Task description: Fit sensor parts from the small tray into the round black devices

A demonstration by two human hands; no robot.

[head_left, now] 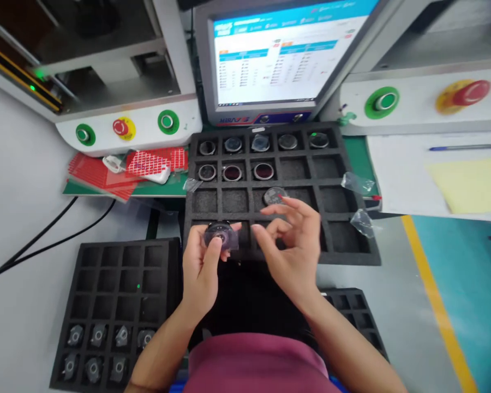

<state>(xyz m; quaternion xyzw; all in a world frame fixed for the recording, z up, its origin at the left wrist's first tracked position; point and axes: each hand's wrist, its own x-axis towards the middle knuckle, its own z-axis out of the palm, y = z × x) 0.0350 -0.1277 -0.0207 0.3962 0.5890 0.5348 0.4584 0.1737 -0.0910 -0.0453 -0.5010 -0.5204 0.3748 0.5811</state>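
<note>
My left hand (200, 267) is closed around a round, dark, watch-like part (219, 236) with a glossy face. A clear film covers the part and sticks out past its right side; my thumb presses on its face. To the right, my right hand (292, 248) hovers over the black foam tray (335, 207), its thumb and curled fingers apart with nothing visible between them. Just beyond its fingertips a round disc (272, 195) with a small red mark lies tilted in the tray; whether a finger touches it, I cannot tell. Several round glossy parts (264, 172) sit in the tray's two far rows.
A monitor (286, 60) stands behind the tray, between two machines with green buttons (168, 121) and red stop buttons (121, 127). Crumpled clear film (362, 222) lies at the tray's right edge. Lower left, another foam tray (118, 262) holds several film-wrapped parts. Red-patterned sheets (102, 174) lie left.
</note>
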